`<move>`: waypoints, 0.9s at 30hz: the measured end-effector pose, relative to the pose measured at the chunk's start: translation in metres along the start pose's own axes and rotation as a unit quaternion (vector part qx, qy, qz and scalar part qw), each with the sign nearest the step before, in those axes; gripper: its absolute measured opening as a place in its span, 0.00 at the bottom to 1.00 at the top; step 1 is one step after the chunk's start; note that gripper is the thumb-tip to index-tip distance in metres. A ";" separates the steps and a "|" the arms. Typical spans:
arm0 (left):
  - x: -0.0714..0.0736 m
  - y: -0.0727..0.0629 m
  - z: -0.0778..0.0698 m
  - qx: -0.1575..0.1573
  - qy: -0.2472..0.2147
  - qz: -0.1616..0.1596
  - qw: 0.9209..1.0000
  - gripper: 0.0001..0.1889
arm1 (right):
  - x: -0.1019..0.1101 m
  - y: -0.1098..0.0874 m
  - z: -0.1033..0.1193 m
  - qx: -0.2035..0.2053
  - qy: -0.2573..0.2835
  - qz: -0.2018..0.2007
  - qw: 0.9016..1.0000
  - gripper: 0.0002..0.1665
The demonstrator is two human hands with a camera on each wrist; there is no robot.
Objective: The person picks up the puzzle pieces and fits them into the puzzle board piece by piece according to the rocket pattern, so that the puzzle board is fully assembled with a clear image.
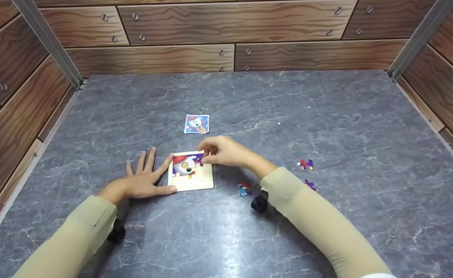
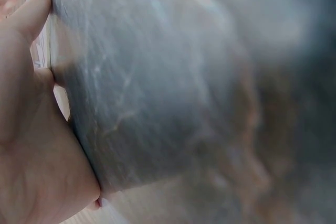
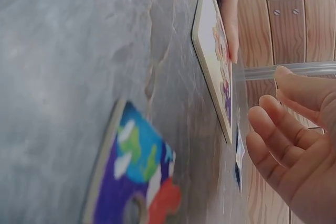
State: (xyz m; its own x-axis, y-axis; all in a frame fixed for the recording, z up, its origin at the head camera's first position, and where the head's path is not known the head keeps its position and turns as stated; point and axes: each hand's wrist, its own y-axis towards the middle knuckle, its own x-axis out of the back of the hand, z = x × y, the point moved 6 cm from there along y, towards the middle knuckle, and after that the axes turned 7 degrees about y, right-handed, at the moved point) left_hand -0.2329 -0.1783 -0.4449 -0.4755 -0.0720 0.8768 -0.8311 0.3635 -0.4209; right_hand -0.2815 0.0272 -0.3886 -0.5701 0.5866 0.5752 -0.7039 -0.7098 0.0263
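A jigsaw puzzle board [image 1: 193, 183] with a pale wooden tray lies on the table, its upper part filled with pieces showing a white face and red hat. My left hand [image 1: 143, 184] lies spread along the board's left side, with thumb and index fingertips at its edge. Over the top right corner hovers my right hand [image 1: 228, 151], fingers loosely bent. In the right wrist view no piece shows between the fingers [image 3: 286, 124]. A puzzle piece [image 3: 139, 161] with a blue and green globe lies nearest the right wrist.
Beyond the board lies a small picture card [image 1: 197, 124] with a similar face. Two more puzzle pieces sit to the right: a red and purple piece [image 1: 306, 164] and a purple piece [image 1: 310, 184] partly hidden by the sleeve. Wood-patterned walls [image 1: 234, 23] enclose the table.
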 end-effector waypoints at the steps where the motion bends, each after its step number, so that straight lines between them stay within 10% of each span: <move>1: 0.000 0.000 0.000 0.000 0.000 0.000 1.000 0.52 | 0.002 -0.001 -0.001 0.000 0.001 -0.003 1.000 0.19; 27: 0.001 -0.001 0.000 -0.004 -0.004 0.001 1.000 0.51 | 0.065 -0.063 -0.033 -0.032 0.002 -0.077 0.996 0.19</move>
State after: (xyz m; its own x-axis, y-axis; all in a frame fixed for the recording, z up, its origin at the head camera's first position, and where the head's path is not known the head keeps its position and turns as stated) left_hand -0.2327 -0.1789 -0.4435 -0.4798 -0.0783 0.8739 -0.8276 0.3713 -0.4211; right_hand -0.2881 0.1224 -0.3801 -0.4541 0.6884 0.5657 -0.8088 -0.5848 0.0624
